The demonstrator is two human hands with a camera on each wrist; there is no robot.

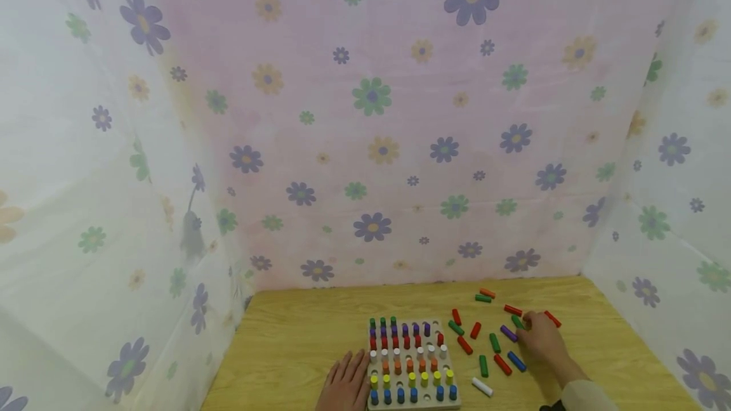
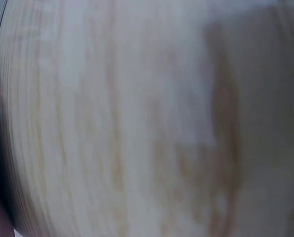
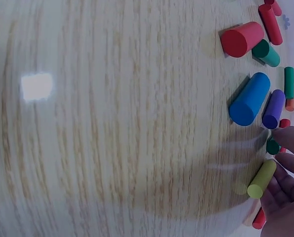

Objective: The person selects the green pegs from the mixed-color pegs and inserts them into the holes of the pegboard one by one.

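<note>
A wooden pegboard (image 1: 415,406) holds rows of green, purple, red, white, orange, yellow and blue pegs, with some bare holes. My left hand (image 1: 345,382) rests with extended fingers along the board's left edge. To the right, among loose pegs, my right hand (image 1: 545,340) has its thumb and finger on either side of a green peg (image 1: 517,321) and pinches it. In the right wrist view that green peg (image 3: 273,146) shows at the fingertips. A yellow peg (image 3: 262,178) appears there beside the curled fingers; the hand hides it in the head view.
Loose pegs lie right of the board, among them a blue peg (image 1: 516,361), a purple peg (image 1: 509,333), a white peg (image 1: 482,387) and several red ones. The wooden table (image 1: 297,328) meets flowered cloth (image 1: 371,176) at the back and sides. The left wrist view shows blurred wood grain.
</note>
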